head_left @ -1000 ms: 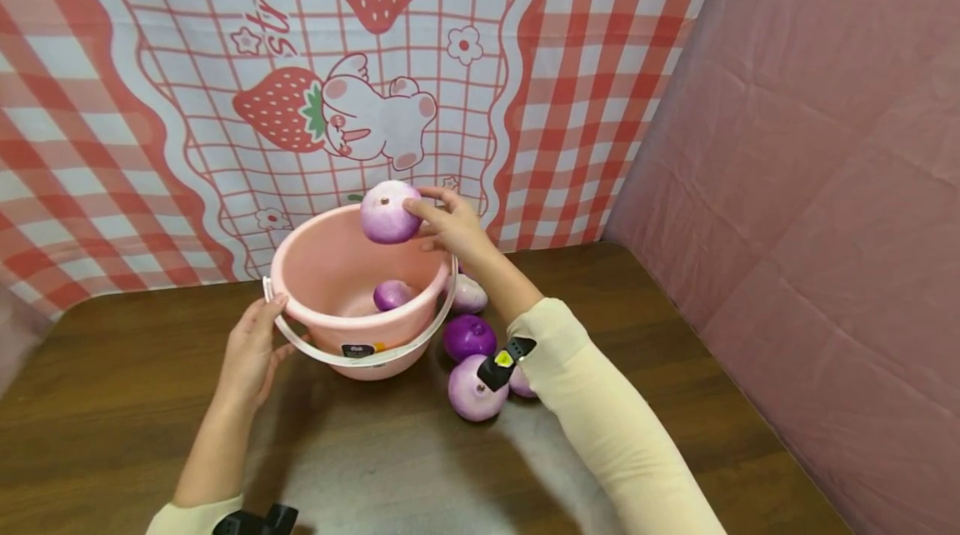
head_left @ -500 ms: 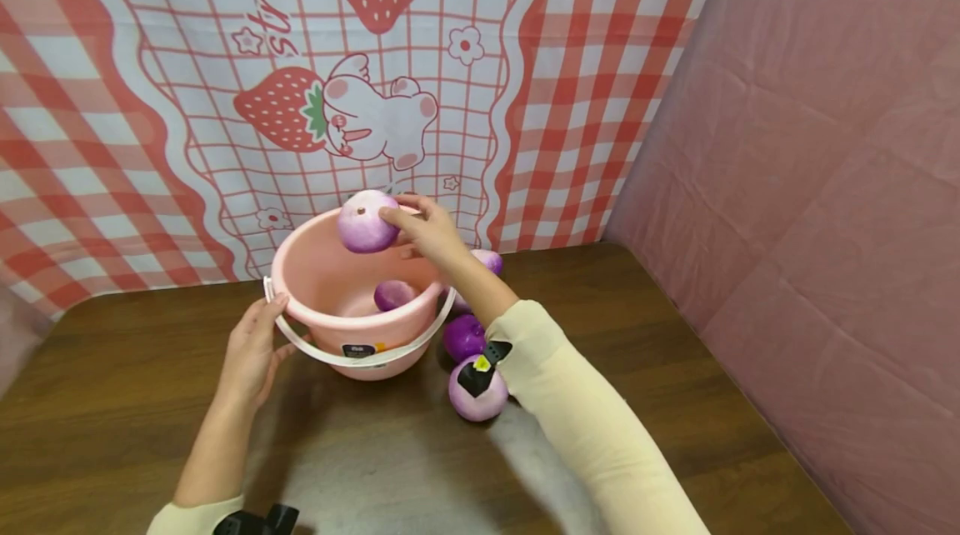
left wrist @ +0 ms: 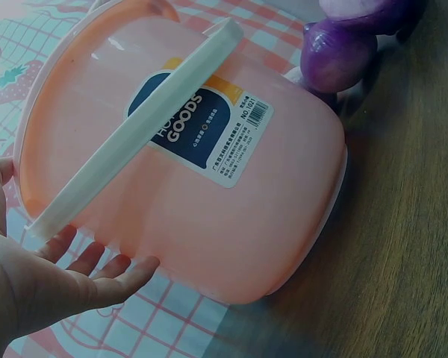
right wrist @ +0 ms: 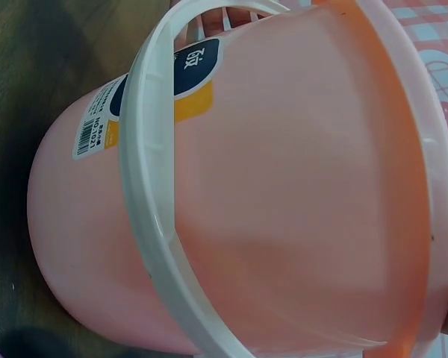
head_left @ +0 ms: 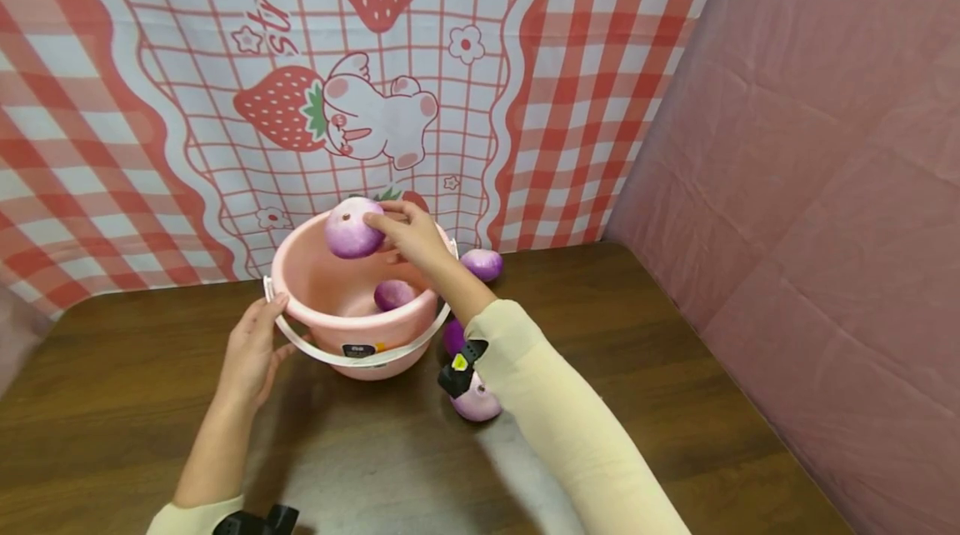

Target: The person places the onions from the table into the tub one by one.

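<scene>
Pinching an onion (head_left: 355, 228) between thumb and fingers of the right hand (head_left: 411, 235), holding it over the mouth of the bucket (head_left: 330, 281), pale side up. Gripping the bucket's rim with the left hand (head_left: 251, 352), pressing the thumb over the edge and resting the fingers against the outer wall, just beside one end of the white handle (head_left: 375, 359). Facing the bucket standing upright on the table (head_left: 360, 452), turning its label (left wrist: 224, 138) toward the front and letting the handle hang down across it. Seeing a second onion (head_left: 394, 296) lying inside the bucket, well apart from the held onion. Reaching past more onions lying right of the bucket: a far onion (head_left: 482, 264), a dark onion (head_left: 453, 337) and a pale onion (head_left: 477, 403), partly covering all three with the right arm or its wrist camera (head_left: 457, 372). Wearing cream sleeves (head_left: 562, 410). Working before a red-and-white cloth (head_left: 375, 127), beside a pink sheet (head_left: 810, 185).
</scene>
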### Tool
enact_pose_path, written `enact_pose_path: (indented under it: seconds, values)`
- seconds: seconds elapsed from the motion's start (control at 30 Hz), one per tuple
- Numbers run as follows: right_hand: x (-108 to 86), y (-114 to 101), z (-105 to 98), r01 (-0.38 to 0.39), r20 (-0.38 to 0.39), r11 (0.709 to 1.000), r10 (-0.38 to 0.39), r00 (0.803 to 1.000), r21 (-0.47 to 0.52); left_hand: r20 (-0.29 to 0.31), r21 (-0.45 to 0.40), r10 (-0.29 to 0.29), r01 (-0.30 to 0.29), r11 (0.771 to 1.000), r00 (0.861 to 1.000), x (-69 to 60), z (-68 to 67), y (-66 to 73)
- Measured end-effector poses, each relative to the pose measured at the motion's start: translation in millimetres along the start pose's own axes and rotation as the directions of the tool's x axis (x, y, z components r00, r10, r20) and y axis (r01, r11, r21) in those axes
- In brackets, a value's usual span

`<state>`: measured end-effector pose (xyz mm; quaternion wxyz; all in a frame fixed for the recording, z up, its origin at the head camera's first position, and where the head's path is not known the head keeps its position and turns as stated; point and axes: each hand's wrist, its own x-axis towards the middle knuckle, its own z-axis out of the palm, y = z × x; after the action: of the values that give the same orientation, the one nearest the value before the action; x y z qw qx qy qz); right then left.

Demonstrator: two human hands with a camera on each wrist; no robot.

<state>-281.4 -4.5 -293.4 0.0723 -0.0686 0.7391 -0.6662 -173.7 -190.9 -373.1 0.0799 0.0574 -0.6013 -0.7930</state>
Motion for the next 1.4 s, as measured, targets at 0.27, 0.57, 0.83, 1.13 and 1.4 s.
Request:
enact_pose_path:
  seconds: [0.27,0.57,0.83,1.13,1.4]
  values:
    - [2.3,1.0,3.4,0.007,-0.006,0.996,-0.007,1.000,-0.083,0.007,-0.003,0.007,-0.007,1.000,1.000,0.0,-0.2,0.8]
    - [3.9,5.4,3.1,0.057,0.003,0.979,-0.057,0.998,-0.196,0.010,0.001,0.004,-0.004,1.000,1.000,0.7,0.0,1.0]
    - [2.0,5.3,2.9,0.043,-0.003,0.985,-0.044,0.999,-0.166,0.012,-0.004,0.005,-0.005,1.000,1.000,0.6,0.2,0.8]
    - [-0.3,4.0,2.7,0.023,-0.005,0.990,-0.023,1.000,-0.138,0.008,-0.005,0.005,-0.005,1.000,1.000,-0.4,-0.3,0.6]
    - [-0.9,4.1,2.8,0.032,-0.001,0.990,-0.033,0.999,-0.139,-0.001,-0.004,0.003,-0.003,1.000,1.000,-0.7,-0.7,-0.2]
